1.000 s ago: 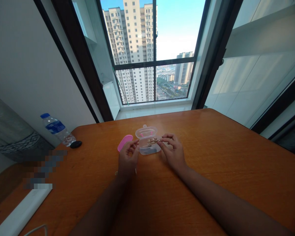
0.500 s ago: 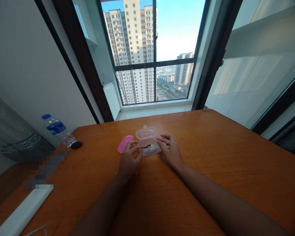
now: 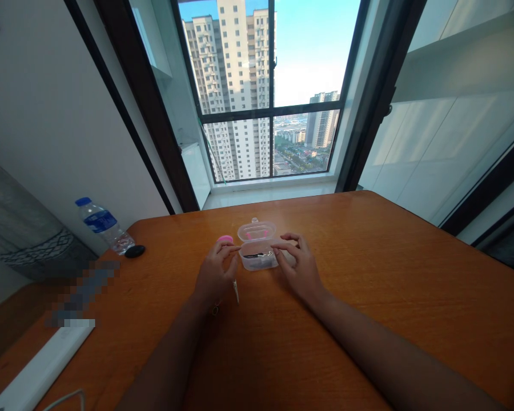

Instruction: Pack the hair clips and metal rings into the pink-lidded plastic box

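Observation:
A small clear plastic case [image 3: 260, 264] stands on the table with its oval lid [image 3: 257, 231] raised behind it. Inside lies a slim dark and silver tool [image 3: 259, 255], too small to name. My left hand [image 3: 216, 268] is at the case's left side, thumb and forefinger apart, forefinger tip close to the rim. My right hand [image 3: 298, 265] has thumb and forefinger at the case's right rim, its other fingers bent. Behind my left hand a pink oval piece [image 3: 225, 238] is mostly covered. A pointed silver piece [image 3: 236, 292] and a small metal ring [image 3: 215, 310] show near my left wrist.
A water bottle [image 3: 105, 225] with a blue cap leans at the table's left edge beside a black round object [image 3: 135, 251]. Nearer lie a long white bar [image 3: 43, 365] and a pale cable [image 3: 66, 397]. A window [image 3: 269, 108] is beyond the wooden table [image 3: 368, 274].
My left hand has shifted left and slightly back from the case, covering more of the pink piece and uncovering the silver point and ring. My right hand stays at the case's right rim.

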`<state>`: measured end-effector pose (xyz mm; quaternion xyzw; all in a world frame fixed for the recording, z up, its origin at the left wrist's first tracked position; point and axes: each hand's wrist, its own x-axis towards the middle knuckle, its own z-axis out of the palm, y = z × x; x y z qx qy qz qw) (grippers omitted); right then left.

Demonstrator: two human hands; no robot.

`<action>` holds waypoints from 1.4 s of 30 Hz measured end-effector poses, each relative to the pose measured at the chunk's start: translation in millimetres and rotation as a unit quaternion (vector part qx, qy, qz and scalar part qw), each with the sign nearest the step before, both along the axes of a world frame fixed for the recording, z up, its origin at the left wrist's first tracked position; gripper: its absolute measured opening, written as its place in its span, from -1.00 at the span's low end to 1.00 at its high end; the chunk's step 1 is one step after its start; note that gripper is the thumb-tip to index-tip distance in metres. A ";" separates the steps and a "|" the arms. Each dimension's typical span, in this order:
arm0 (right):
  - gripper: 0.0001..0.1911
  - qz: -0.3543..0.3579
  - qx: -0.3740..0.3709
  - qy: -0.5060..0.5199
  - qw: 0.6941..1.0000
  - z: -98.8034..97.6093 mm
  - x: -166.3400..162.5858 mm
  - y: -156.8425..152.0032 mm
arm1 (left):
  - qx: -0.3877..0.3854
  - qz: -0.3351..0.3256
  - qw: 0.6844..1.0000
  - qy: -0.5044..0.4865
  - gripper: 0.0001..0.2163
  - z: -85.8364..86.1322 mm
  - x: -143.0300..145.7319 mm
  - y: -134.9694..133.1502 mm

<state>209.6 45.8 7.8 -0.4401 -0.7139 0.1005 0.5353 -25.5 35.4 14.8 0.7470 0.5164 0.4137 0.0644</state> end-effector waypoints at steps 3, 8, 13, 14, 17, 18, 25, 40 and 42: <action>-0.78 0.114 0.032 -0.083 0.990 7.9 -7.0 -18.6 | -0.062 -0.050 0.993 0.093 -0.70 10.2 -22.4 -1.5; -0.72 0.290 0.015 -0.259 0.921 7.5 -24.2 -43.7 | -0.173 -0.119 0.970 0.121 -0.69 14.9 -41.1 -6.2; -0.52 0.286 -0.004 -0.352 0.891 3.1 -30.0 -51.4 | -0.217 -0.087 0.963 0.133 -0.72 10.5 -44.1 -8.6; -0.52 0.279 -0.007 -0.360 0.890 3.0 -29.9 -51.0 | -0.231 -0.069 0.961 0.132 -0.74 9.2 -45.7 -8.7; -0.59 0.259 -0.012 -0.378 0.889 3.5 -29.6 -48.2 | -0.292 -0.043 0.946 0.132 -0.77 4.6 -51.8 -8.5; -0.62 0.253 -0.012 -0.380 0.889 3.7 -29.7 -47.1 | -0.307 -0.042 0.941 0.135 -0.80 3.1 -53.6 -8.1; -0.81 0.173 -0.025 -0.365 0.914 2.6 -29.9 -41.2 | -0.322 -0.039 0.934 0.150 -0.87 2.9 -54.9 -7.6; -0.90 0.165 -0.119 -0.323 0.924 -4.7 -28.0 -35.3 | -0.294 -0.153 0.944 0.014 -0.85 25.8 -28.8 -22.2; -0.81 0.195 -0.115 -0.323 0.919 -6.4 -25.1 -34.4 | -0.301 -0.169 0.938 -0.027 -0.83 25.9 -24.9 -23.0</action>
